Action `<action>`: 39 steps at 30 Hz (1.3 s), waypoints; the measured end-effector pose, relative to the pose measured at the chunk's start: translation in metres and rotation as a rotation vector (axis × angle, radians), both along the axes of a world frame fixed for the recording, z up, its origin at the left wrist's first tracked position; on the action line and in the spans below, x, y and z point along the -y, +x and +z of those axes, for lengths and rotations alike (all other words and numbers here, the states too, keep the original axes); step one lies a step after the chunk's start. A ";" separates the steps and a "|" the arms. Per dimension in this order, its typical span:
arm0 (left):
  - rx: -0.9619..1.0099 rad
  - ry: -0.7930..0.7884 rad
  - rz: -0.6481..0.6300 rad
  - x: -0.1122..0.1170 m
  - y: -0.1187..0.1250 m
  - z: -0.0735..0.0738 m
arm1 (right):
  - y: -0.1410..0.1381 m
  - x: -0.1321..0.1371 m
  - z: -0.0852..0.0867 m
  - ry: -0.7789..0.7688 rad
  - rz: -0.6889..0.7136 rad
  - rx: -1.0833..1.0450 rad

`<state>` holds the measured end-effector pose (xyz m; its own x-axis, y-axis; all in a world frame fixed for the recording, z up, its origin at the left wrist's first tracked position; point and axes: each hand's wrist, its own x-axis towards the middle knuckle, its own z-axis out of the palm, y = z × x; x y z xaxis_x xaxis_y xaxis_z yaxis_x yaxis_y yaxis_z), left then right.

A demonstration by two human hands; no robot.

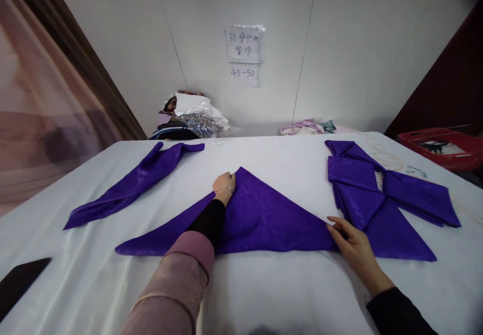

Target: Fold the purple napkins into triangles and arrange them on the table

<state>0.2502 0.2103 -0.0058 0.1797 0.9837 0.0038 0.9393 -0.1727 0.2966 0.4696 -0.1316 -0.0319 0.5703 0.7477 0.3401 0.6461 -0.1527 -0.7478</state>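
Observation:
A purple cloth napkin [264,219] lies folded into a wide triangle in front of me, its peak pointing away and its long edge toward me. My left hand [225,184] is closed on its left slope just below the peak, with the fingertips partly hidden. My right hand [350,242] pinches the right slope near the right corner, and covers part of the cloth there. Past my right hand, several folded purple napkins [358,194] overlap one another. To the left, another purple napkin [132,179] lies loosely folded into a long strip.
A white cloth covers the table [279,295]. Piled fabrics and clear plastic [196,116] sit by the back wall, with pink cloth [302,127] farther right. A red basket [453,146] stands off the right edge. A dark flat object [22,282] lies at the left front.

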 end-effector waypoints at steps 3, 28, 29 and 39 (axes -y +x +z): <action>-0.009 0.000 0.010 0.000 0.001 -0.001 | 0.000 0.000 0.001 0.002 -0.015 0.018; -0.121 0.124 -0.523 0.044 0.025 -0.014 | 0.004 -0.002 -0.005 -0.005 -0.024 0.038; -0.130 0.084 -0.504 0.044 0.028 -0.017 | 0.004 -0.002 -0.005 -0.009 -0.022 0.041; -0.131 0.029 -0.378 0.044 0.033 -0.021 | 0.007 0.000 -0.007 -0.059 -0.044 0.054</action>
<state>0.2833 0.1659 -0.0264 0.5300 0.8478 -0.0159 0.8372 -0.5202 0.1688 0.4766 -0.1317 -0.0388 0.5848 0.7421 0.3277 0.6770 -0.2240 -0.7011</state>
